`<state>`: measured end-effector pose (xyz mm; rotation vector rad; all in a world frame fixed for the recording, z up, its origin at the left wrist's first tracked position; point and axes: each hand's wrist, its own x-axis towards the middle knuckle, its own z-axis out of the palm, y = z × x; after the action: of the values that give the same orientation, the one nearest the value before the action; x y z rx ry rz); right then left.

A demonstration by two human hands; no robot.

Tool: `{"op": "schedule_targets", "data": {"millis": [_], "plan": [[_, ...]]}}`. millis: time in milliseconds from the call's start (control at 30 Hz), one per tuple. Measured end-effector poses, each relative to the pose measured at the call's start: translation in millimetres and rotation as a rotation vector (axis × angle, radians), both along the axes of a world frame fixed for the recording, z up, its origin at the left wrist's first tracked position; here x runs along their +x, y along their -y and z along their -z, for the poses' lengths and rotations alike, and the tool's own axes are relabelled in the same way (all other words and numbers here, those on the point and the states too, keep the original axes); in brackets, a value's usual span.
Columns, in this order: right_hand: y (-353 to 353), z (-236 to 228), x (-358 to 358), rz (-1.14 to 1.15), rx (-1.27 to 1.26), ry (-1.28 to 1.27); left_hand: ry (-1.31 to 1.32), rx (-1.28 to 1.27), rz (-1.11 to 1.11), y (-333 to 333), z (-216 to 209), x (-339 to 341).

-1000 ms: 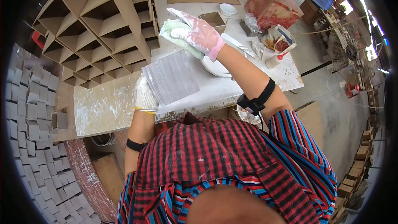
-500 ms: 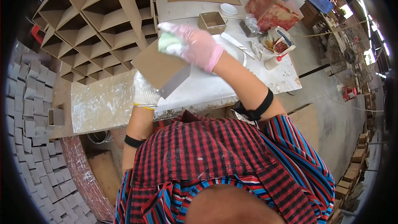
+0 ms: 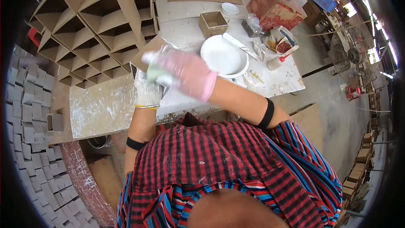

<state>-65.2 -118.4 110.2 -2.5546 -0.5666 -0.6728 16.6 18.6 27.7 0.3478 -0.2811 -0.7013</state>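
Note:
A brown cardboard box (image 3: 152,45) is held above the white worktable (image 3: 99,112), just left of its middle. My left hand (image 3: 147,93), in a white knit glove, grips the box from its near side, with the fingers mostly hidden. Across the box's top face lies my right hand (image 3: 187,72) in a thin pink glove, blurred by motion. Its fingers are closed on a pale green and white pad (image 3: 157,74), pressed on or close over the cardboard; which, I cannot tell. Beside this hand sits a round white basin (image 3: 223,55) with a white flat blade (image 3: 236,43) across its rim.
Large cardboard compartments (image 3: 109,17) stand at the back left. Many small grey boxes (image 3: 36,143) are stacked along the left. Behind the basin are an open box (image 3: 213,24) and a white bowl (image 3: 230,9). A red-capped bottle (image 3: 275,63) and a red-stained box (image 3: 270,6) stand right.
My right hand has swept left and nearer across the box with the pad, baring the basin. The box now looks more covered by the hand; my left hand keeps its hold.

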Motion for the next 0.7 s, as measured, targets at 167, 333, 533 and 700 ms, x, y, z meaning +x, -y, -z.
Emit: {"op": "schedule_targets", "data": {"millis": [167,333,533,700], "plan": [[24.9,6.6,-2.5,0.146,0.079,0.018,-0.11,0.132,-0.108,4.3,-31.0,-11.7],[39.2,3.5,-9.3,0.154,0.283,-0.088,-0.109,0.058,-0.069,5.4,-24.6,-4.0],[49.0,18.8,1.6,0.138,0.245,0.023,-0.149,0.238,-0.127,2.6,-36.8,-12.6],[50.0,-21.6,-15.1,-0.101,0.207,-0.109,-0.092,0.341,-0.07,-3.4,0.8,5.6]]}}
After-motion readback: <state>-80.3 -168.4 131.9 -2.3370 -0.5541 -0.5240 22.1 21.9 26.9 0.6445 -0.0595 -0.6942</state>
